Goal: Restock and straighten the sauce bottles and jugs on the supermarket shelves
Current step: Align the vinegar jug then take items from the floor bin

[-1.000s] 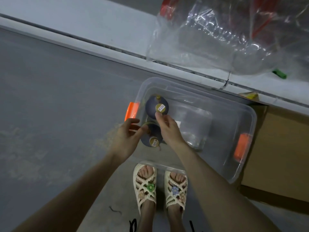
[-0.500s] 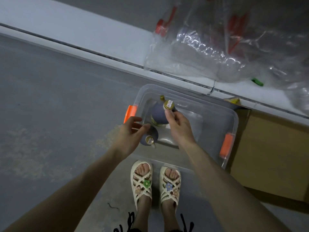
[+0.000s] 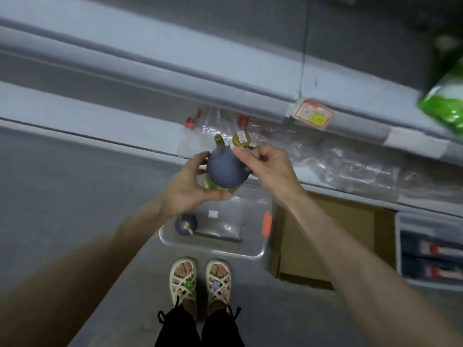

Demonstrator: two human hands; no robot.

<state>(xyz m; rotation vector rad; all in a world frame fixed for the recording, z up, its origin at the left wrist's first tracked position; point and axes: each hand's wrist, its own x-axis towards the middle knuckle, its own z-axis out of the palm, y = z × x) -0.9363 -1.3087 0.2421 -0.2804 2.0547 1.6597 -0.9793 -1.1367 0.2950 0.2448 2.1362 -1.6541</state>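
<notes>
hands close together on one dark blue jug, held up in the air over the floor. the left hand cups its round body from 9 o'clock, thumb curled under the gold-labelled lower part, fingertips on the far side. the right hand grips it from 3 o'clock, thumb pressed against the neck just below the gold cap, which carries a small white sticker. a smaller gold stub rises beside the cap, at 11 o'clock on the body.

at 6 o'clock from the hands a clear plastic bin sits on the floor. a second jug stands in its 9 o'clock end, and an orange latch marks its 3 o'clock end. a cardboard box lies just beside the bin at 3 o'clock.

at 12 o'clock runs the lower shelf, where crumpled clear wrap lies over red-capped bottles, blurred. above it, a price tag sits on the next shelf edge, with a green packet at 2 o'clock. sandals show at 6 o'clock, near the bin.
</notes>
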